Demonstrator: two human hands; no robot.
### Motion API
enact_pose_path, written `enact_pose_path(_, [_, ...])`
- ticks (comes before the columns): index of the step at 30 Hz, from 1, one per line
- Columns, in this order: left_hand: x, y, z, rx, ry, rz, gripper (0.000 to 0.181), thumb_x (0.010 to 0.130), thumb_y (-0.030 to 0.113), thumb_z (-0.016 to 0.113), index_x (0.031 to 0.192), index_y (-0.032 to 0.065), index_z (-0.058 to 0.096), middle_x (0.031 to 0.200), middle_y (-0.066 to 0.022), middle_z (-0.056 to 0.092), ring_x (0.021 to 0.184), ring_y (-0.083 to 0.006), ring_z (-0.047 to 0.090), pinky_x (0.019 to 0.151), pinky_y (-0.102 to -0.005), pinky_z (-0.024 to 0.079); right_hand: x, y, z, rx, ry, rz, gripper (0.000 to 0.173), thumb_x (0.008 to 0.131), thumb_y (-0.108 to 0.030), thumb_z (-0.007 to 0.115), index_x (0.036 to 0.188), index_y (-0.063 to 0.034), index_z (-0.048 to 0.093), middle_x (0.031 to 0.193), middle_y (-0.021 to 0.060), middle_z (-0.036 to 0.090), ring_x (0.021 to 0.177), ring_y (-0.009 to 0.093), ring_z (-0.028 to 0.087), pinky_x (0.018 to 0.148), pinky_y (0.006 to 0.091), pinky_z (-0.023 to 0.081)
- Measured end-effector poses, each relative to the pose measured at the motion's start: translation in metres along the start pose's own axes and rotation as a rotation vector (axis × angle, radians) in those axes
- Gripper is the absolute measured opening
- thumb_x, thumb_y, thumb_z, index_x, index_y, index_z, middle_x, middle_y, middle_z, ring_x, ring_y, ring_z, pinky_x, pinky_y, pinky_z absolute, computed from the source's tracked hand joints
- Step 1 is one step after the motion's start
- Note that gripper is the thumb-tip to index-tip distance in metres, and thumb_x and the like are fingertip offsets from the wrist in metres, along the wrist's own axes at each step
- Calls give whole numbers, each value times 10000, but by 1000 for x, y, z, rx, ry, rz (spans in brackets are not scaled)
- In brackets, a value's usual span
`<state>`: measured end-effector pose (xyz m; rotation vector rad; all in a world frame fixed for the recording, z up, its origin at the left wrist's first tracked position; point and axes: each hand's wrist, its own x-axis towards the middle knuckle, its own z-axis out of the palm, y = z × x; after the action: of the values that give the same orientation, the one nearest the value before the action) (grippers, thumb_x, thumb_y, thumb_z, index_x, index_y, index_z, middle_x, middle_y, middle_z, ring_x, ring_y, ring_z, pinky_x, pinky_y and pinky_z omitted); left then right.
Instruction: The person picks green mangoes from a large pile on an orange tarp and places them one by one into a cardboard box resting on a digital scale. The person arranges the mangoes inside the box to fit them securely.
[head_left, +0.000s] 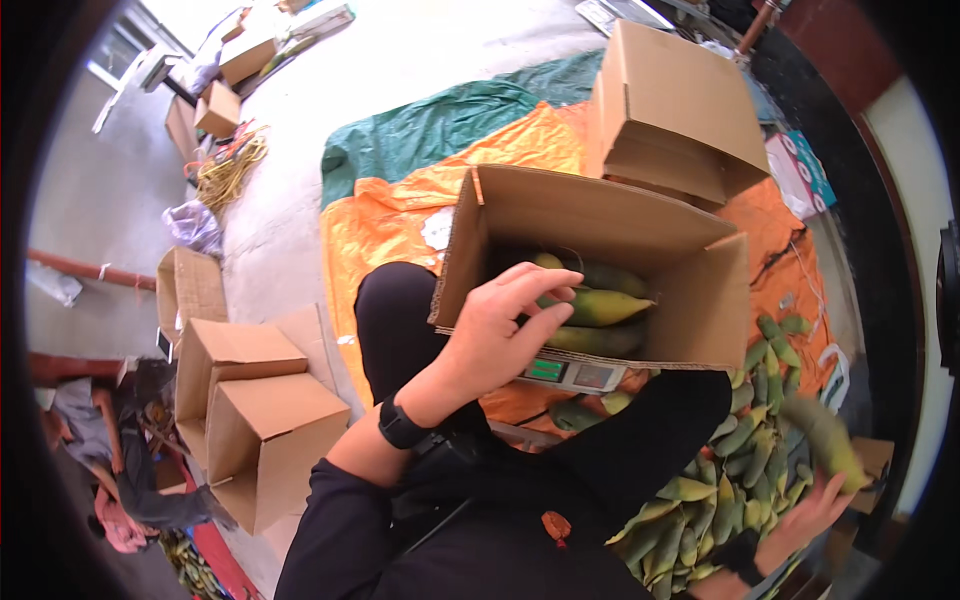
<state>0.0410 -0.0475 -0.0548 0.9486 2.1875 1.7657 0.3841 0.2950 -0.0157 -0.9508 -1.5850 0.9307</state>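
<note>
An open cardboard box (697, 307) stands before me with several green-and-yellow radishes (607, 307) lying in it. Over the box's near left side is my left hand (506, 322), fingers bent and apart, just above the radishes; part of its grip side is hidden. Far to the right, my right hand (814, 506) holds one blurred, long green radish (825, 439) by its yellowish end, above a large heap of radishes (727, 495). Under the box's near edge shows a digital scale (574, 375) with a lit green display.
Another cardboard box (682, 97) stands beyond the open one, on orange and green tarpaulins (435, 120). Empty cardboard boxes (281, 405) stand at the left. Coiled yellow rope (232, 176) lies by the wall. People (112, 450) are at the lower left near another heap.
</note>
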Motion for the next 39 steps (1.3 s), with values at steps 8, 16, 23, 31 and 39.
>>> enact_pose_path(8, [4, 11, 7, -393, -153, -224, 397, 967, 17, 485, 1361, -9, 455, 1106, -102, 633, 982, -168, 651, 811, -263, 543, -46, -69, 178, 391, -339, -280, 554, 933, -318, 621, 1295, 65, 451, 1300, 200, 509, 1185, 299, 527, 1003, 446, 446])
enact_pose_path(16, [7, 27, 11, -1161, -235, -674, 460, 1046, 295, 424, 1404, 12, 361, 1232, -113, 553, 1095, -186, 597, 904, -357, 532, -145, -76, 264, 223, -663, -752, 467, 731, -104, 731, 1168, -21, 591, 1184, 144, 597, 1139, 328, 574, 954, 415, 491])
enact_pose_path(23, [39, 28, -1, -712, -315, -760, 647, 907, 124, 622, 1469, 68, 308, 1096, -117, 556, 779, -190, 640, 520, -308, 584, -130, -56, 229, 100, -718, -757, 406, 660, -177, 769, 1027, -74, 631, 1124, 97, 597, 1046, 295, 595, 860, 428, 480])
enact_pose_path(31, [95, -6, 29, -166, -620, -807, 662, 879, 175, 677, 1441, 34, 356, 1055, -108, 562, 748, -148, 600, 538, -291, 543, -80, 15, 141, -85, -287, -244, 131, 868, 13, 648, 995, -12, 658, 1066, 98, 648, 943, 194, 612, 811, 294, 494])
enact_pose_path(39, [116, -33, 51, -22, -678, -664, 666, 933, 183, 623, 1497, 61, 289, 1316, -220, 503, 1150, -239, 545, 849, -346, 558, -82, 76, 75, -277, -166, -49, 150, 943, -48, 600, 1082, -3, 631, 1129, 60, 630, 912, 103, 585, 763, 255, 497])
